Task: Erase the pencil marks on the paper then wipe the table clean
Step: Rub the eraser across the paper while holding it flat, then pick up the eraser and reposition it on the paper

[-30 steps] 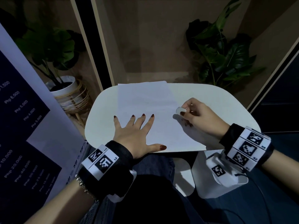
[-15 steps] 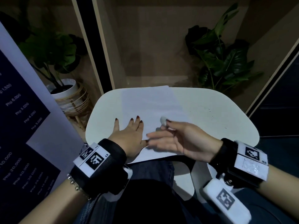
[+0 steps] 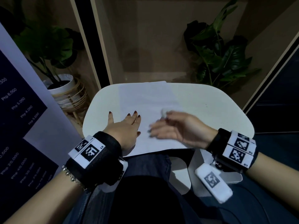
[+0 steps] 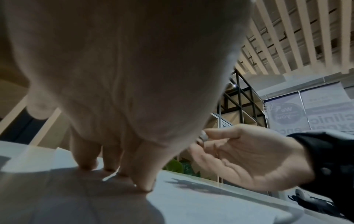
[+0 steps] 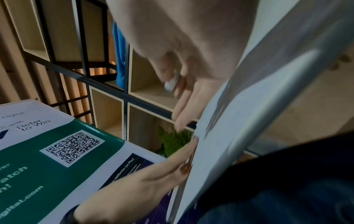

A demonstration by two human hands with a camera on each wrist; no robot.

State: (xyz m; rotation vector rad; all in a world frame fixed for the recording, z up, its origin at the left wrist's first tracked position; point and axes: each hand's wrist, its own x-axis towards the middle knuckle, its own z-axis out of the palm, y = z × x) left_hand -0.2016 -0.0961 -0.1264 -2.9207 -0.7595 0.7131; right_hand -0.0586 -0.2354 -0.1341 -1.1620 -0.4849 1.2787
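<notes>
The paper [image 3: 150, 117] lies flat on the white table [image 3: 210, 102], its far edge reaching the table's far rim and its near edge hanging just past the near rim. No pencil marks can be made out on it in any view; the sheet reads as plain white.

My left hand [image 3: 125, 128] lies palm down on the sheet's left part, fingers straight and slightly spread, fingertips [image 4: 145, 187] pressing the paper. My right hand [image 3: 174, 128] hovers palm up over the sheet's right half, not touching it. Thumb and forefinger pinch a small white eraser [image 3: 163, 112]; the other fingers [image 5: 182, 112] stretch out loosely toward the left hand. The eraser sits above the paper, just right of my left fingertips.

Around: a potted plant [image 3: 221, 50] behind the table on the right, another in a white pot with a rattan stand [image 3: 64, 88] on the left, and a dark price poster [image 3: 17, 126] along the left edge.

Hard to read: the right hand is motion-blurred in the head view, so the eraser's shape is unclear. My left palm blocks most of the left wrist view.
</notes>
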